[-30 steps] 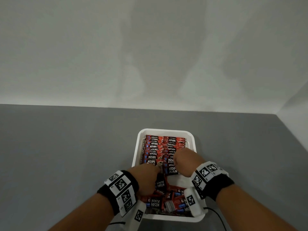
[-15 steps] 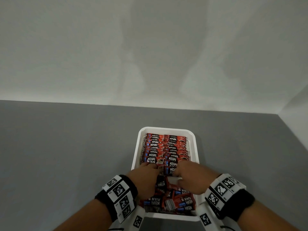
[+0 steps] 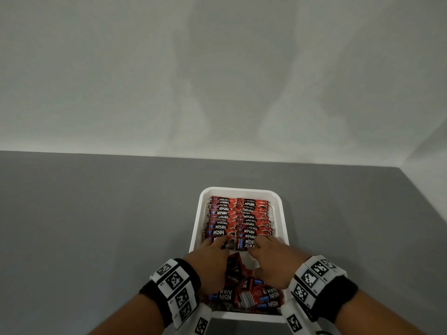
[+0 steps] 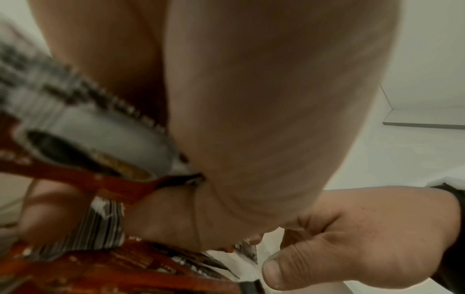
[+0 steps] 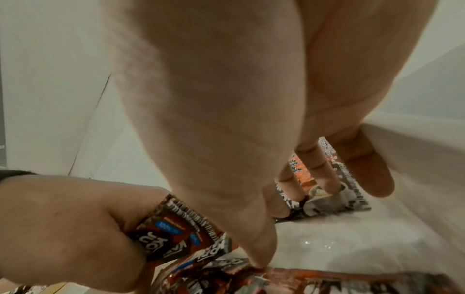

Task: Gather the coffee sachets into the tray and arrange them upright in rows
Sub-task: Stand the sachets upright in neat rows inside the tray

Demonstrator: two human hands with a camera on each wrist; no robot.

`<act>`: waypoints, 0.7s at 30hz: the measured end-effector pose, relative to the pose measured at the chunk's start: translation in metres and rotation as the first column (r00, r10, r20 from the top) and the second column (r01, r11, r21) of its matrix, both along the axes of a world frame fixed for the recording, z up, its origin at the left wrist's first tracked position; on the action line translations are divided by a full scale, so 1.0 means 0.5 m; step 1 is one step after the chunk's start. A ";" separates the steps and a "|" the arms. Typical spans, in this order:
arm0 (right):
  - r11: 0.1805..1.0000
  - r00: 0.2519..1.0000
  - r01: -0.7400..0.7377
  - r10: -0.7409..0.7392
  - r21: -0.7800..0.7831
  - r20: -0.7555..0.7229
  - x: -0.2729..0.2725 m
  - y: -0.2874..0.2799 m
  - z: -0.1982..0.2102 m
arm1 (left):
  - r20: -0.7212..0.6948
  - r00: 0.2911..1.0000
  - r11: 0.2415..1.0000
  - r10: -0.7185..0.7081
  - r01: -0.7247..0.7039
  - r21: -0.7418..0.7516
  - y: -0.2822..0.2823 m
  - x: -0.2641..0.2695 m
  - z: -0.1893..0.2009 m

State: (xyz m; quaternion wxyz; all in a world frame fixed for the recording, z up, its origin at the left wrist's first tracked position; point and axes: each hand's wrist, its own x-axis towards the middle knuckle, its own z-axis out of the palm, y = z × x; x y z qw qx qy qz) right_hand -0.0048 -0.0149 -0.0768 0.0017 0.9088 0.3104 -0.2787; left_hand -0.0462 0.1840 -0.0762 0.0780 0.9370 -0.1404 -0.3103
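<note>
A white tray point(image 3: 283, 213) stands on the table in front of me. Its far part holds two rows of upright red coffee sachets point(image 3: 238, 213). Loose sachets point(image 3: 256, 296) lie piled in the near part. My left hand point(image 3: 212, 246) is at the near end of the left row. In the right wrist view its fingers curl round a sachet point(image 5: 176, 228). My right hand point(image 3: 264, 244) is at the near end of the right row. Its straight fingers point(image 5: 322, 171) press on the front sachet there, and its thumb points down onto a loose one.
The tray sits on a grey table point(image 3: 96, 226) with bare surface to the left, right and beyond. A white wall point(image 3: 217, 81) closes the far side and another the right side. Both wrists wear black bands with marker tags.
My right hand has drawn back towards me from over the right row to its near end, fingers now on the front sachet. My left hand has edged forward to the left row.
</note>
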 end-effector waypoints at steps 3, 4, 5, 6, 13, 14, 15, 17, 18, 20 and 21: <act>1.000 1.000 0.007 -0.007 0.000 0.026 0.000 0.003 -0.002 | 0.007 1.000 1.000 0.013 -0.013 0.013 -0.003 0.002 0.004; 1.000 1.000 0.012 -0.012 0.000 0.028 -0.001 0.004 -0.001 | 0.009 1.000 1.000 0.019 -0.019 0.011 -0.004 0.002 0.004; 1.000 0.999 0.019 -0.019 0.002 0.027 -0.002 0.006 0.000 | 0.010 1.000 1.000 0.024 -0.024 0.012 -0.003 0.002 0.001; 1.000 0.999 0.024 -0.024 0.005 0.025 -0.003 0.007 0.002 | 0.011 0.999 1.000 0.030 -0.030 0.003 -0.002 0.002 0.000; 0.990 0.997 0.078 -0.076 0.117 -0.023 -0.001 -0.003 0.015 | 0.005 0.965 0.900 0.262 -0.242 -0.362 0.031 0.015 0.018; 0.984 0.995 0.095 -0.090 0.151 -0.042 0.002 -0.006 0.019 | -0.040 0.947 0.849 0.318 -0.303 -0.432 0.035 0.016 0.027; 0.975 0.993 0.113 -0.105 0.191 -0.052 0.006 -0.008 0.023 | -0.108 0.914 0.763 0.392 -0.388 -0.518 0.038 0.017 0.036; 0.930 0.985 0.172 -0.160 0.324 -0.064 0.013 -0.010 0.036 | -0.359 0.762 0.420 0.539 -0.613 -0.669 0.034 0.013 0.054; 0.887 0.975 0.220 -0.206 0.407 -0.079 0.016 -0.007 0.047 | -0.522 0.659 0.200 0.541 -0.704 -0.681 0.029 0.012 0.060; 0.758 0.935 0.351 -0.319 0.550 -0.157 0.014 0.004 0.074 | -0.739 0.516 -0.139 0.434 -0.771 -0.621 0.020 0.013 0.071; 0.675 0.902 0.428 -0.358 0.602 -0.240 0.011 0.013 0.086 | -0.786 0.486 -0.235 0.381 -0.772 -0.591 0.013 0.015 0.076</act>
